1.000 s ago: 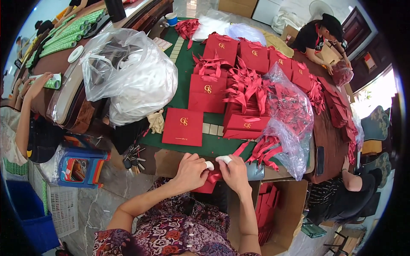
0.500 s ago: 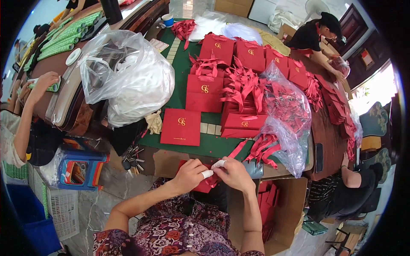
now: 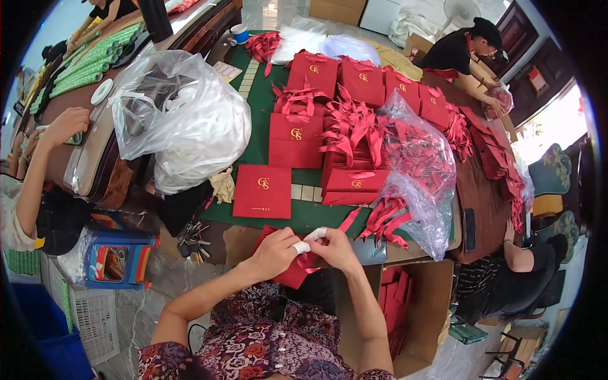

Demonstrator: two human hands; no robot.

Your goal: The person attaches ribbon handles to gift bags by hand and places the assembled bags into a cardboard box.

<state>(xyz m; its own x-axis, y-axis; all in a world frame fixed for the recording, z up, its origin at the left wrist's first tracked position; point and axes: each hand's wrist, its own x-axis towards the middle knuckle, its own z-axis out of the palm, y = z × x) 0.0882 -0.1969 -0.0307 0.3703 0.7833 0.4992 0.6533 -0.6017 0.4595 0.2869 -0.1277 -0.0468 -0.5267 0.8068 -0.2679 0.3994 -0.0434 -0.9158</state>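
Close to my body, at the table's near edge, both hands are closed over a red paper bag [image 3: 292, 277]. A glossy red ribbon [image 3: 308, 261] shows between them at the bag's upper edge. My left hand [image 3: 273, 253] grips the bag from the left, its thumb and fingers pinched together. My right hand [image 3: 335, 249] pinches at the ribbon, its fingertips nearly touching the left ones. White tape wraps a finger on each hand. The fingers cover the exact spot where the ribbon meets the bag. Just beyond, a flat red bag [image 3: 263, 192] with gold print lies on the green tabletop [image 3: 304, 214].
Red bags with ribbon handles [image 3: 296, 140] stand in rows beyond. Plastic sacks of white ribbon [image 3: 202, 136] and red ribbon [image 3: 418, 152] flank them. A cardboard box [image 3: 425, 323] holding red bags sits at my right. Co-workers' hands [image 3: 68, 125] are at the left table; another person works far right.
The red bag under my hands has tilted and shows more below them. Both hands have shifted slightly left and up. The far-right person's hands now hold a clear plastic bag of red material.
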